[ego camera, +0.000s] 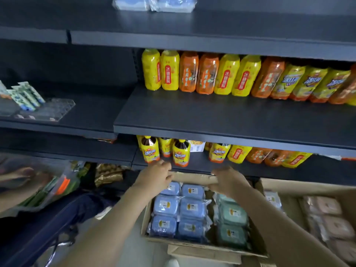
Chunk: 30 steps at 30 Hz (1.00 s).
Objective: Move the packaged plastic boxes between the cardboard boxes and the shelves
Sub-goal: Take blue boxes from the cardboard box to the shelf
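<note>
An open cardboard box (194,247) on the floor holds several wrapped blue plastic boxes (180,209) and, to their right, green ones (232,218). My left hand (156,177) and my right hand (228,180) both reach to the box's far flap (192,177); whether they grip it I cannot tell. Neither hand holds a plastic box. A second cardboard box (300,186) at the right holds pink wrapped boxes (327,214). Two wrapped blue boxes (154,3) lie on the top shelf.
Dark shelves (221,120) carry yellow and orange drink bottles (212,74) at the back, with bare shelf in front. More bottles (181,153) stand on the lower shelf just beyond my hands. Another person's arm (17,178) with packaged goods is at the left.
</note>
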Tool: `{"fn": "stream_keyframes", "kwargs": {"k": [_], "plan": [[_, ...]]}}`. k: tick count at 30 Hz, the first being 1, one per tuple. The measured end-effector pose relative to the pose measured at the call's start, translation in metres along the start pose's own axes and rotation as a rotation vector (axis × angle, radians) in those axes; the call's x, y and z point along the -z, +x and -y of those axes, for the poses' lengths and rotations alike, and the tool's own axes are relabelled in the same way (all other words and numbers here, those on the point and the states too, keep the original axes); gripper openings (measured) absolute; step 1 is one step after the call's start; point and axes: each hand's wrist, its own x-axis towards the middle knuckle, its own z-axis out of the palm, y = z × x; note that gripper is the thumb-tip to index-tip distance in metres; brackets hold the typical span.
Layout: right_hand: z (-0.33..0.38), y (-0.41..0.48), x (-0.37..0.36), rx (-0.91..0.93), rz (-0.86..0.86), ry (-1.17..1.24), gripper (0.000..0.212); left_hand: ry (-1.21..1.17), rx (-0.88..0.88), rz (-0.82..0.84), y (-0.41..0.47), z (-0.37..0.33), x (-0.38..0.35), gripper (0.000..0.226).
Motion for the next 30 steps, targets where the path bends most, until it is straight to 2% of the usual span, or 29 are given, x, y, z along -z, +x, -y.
{"fn": "stream_keyframes", "kwargs": {"k": [3,6,12,20,24,27,30], "plan": [[-0.008,0.028,-0.048,-0.030,0.087,0.043,0.040,-0.044,0.042,0.109,0.017,0.012,-0.050,0.036],[-0.015,0.057,-0.094,-0.130,0.169,0.134,0.041,-0.082,0.096,0.187,0.035,0.029,-0.100,0.036],[-0.021,0.105,-0.192,-0.326,0.266,0.283,0.036,-0.201,0.293,0.244,0.059,0.059,-0.199,0.031],[-0.025,0.168,-0.316,-0.683,0.288,0.719,0.074,-0.168,0.587,0.294,0.073,0.080,-0.311,0.045],[-0.028,0.180,-0.356,-0.802,0.253,0.951,0.055,-0.274,0.751,0.341,0.079,0.087,-0.350,0.064],[-0.030,0.171,-0.363,-0.846,0.184,0.999,0.039,-0.395,0.861,0.279,0.081,0.091,-0.362,0.078],[-0.039,0.161,-0.358,-0.899,0.127,0.996,0.042,-0.454,0.921,0.314,0.080,0.095,-0.369,0.088]]}}
